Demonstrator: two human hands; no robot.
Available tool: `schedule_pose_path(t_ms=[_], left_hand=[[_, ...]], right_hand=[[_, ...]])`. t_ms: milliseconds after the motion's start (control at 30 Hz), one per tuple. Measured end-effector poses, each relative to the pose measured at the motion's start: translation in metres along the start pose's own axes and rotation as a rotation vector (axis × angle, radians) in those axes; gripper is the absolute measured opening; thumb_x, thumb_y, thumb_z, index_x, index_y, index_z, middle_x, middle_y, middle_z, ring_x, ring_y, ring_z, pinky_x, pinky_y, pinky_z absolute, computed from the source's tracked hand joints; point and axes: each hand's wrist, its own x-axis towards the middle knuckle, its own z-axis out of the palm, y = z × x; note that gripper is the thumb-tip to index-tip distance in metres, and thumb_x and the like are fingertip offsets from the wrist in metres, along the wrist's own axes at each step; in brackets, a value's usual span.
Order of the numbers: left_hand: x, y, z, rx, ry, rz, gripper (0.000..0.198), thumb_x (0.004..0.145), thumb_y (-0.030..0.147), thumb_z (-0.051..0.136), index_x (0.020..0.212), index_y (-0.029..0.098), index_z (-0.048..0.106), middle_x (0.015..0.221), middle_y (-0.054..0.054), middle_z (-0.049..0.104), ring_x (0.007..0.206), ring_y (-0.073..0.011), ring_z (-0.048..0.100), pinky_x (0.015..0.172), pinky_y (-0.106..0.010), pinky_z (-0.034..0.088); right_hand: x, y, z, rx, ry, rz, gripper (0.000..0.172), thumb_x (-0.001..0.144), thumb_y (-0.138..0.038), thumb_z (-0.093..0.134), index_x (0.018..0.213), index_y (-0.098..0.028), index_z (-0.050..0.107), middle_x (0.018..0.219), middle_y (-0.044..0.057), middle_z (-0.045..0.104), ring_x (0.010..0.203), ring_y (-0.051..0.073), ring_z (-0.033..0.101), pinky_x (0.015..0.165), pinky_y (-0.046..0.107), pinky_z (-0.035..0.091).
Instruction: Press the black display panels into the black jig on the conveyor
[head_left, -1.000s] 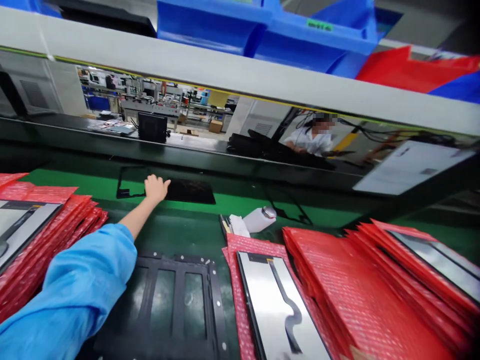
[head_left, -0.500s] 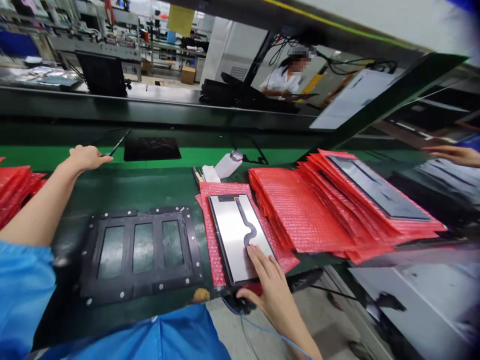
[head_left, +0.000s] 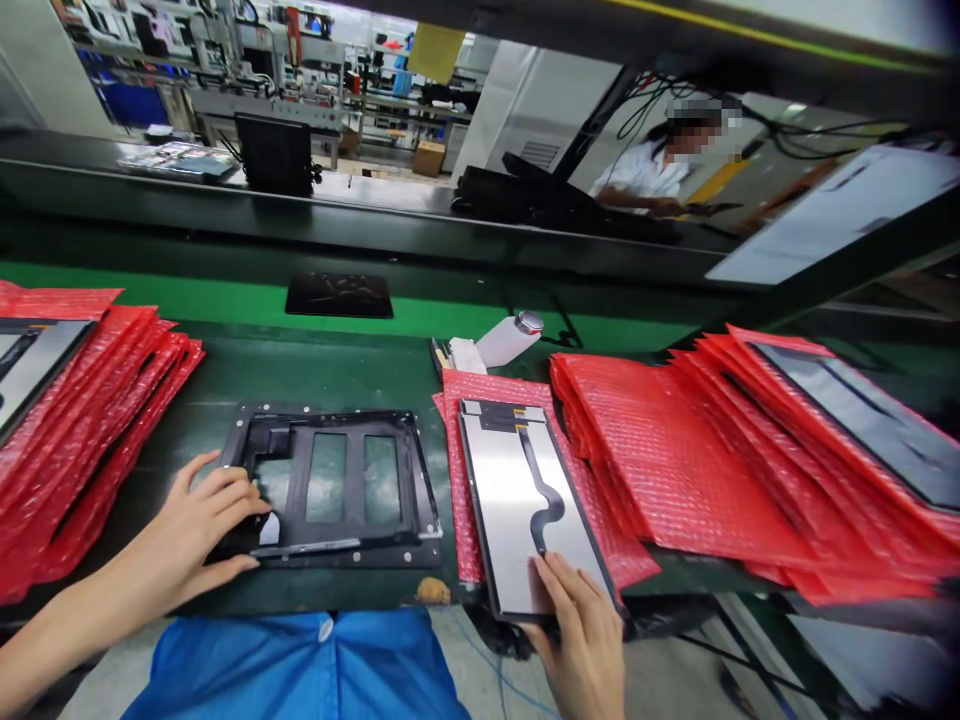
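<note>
My left hand [head_left: 214, 520] is at the left end of the black fixture plate [head_left: 352, 560], its fingers closed round the edge of a thin black frame [head_left: 416, 440] that lies on the plate. My right hand [head_left: 577, 635] grips the near end of a silver-backed display panel [head_left: 499, 500], thumb at the edge and fingers on the back. A dark curved strip [head_left: 551, 508] runs down the panel. Beneath the panel is a red bubble-wrap sheet [head_left: 466, 540].
Red bubble-wrap stacks stand at left [head_left: 112, 440] and right [head_left: 675, 450], each bearing a panel. A white bottle [head_left: 510, 340] lies behind the centre, and a black flat screen [head_left: 339, 295] further back. Across the bench is a person [head_left: 652, 170].
The left hand has moved from the back left to the plate, where a thin black frame now lies. The view has swung left. My right hand remains on the panel, which sits slightly nearer.
</note>
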Motion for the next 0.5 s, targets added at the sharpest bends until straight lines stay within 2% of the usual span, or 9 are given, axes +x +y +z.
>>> schedule_pose_path(t_ms=[133, 300, 400, 500], left_hand=[[0.000, -0.013, 0.004, 0.016, -0.019, 0.058, 0.036, 0.085, 0.041, 0.066, 0.120, 0.032, 0.062, 0.110, 0.000, 0.068, 0.115, -0.0223, 0.056, 0.120, -0.047, 0.002], [0.004, -0.023, 0.006, 0.006, -0.065, 0.071, 0.036, 0.084, 0.040, 0.068, 0.119, 0.033, 0.063, 0.110, -0.001, 0.067, 0.113, -0.0224, 0.058, 0.120, -0.050, -0.002], [0.003, -0.023, 0.011, 0.004, -0.061, 0.056, 0.035, 0.083, 0.040, 0.069, 0.117, 0.032, 0.064, 0.108, -0.002, 0.067, 0.111, -0.0237, 0.059, 0.120, -0.057, -0.003], [0.001, -0.018, 0.018, 0.028, 0.029, 0.018, 0.035, 0.081, 0.043, 0.070, 0.113, 0.029, 0.068, 0.103, -0.004, 0.069, 0.111, -0.0268, 0.059, 0.117, -0.064, -0.006]], right_hand=[[0.003, 0.001, -0.004, -0.051, -0.064, 0.048, 0.068, 0.095, -0.026, 0.044, 0.157, -0.028, 0.019, 0.142, 0.017, 0.050, 0.119, 0.037, 0.057, 0.087, 0.051, 0.050], [0.012, -0.005, -0.019, -0.032, -0.102, -0.045, 0.070, 0.094, -0.018, 0.042, 0.158, -0.033, 0.016, 0.143, 0.009, 0.054, 0.124, 0.031, 0.057, 0.096, 0.049, 0.047], [0.019, -0.008, -0.041, -0.002, -0.115, 0.001, 0.068, 0.094, -0.012, 0.036, 0.157, -0.035, 0.021, 0.150, 0.005, 0.047, 0.131, 0.031, 0.052, 0.103, 0.052, 0.043], [0.031, -0.008, -0.072, 0.095, -0.096, 0.116, 0.060, 0.096, -0.015, 0.032, 0.151, -0.038, 0.035, 0.149, 0.002, 0.048, 0.132, 0.032, 0.050, 0.110, 0.056, 0.036]])
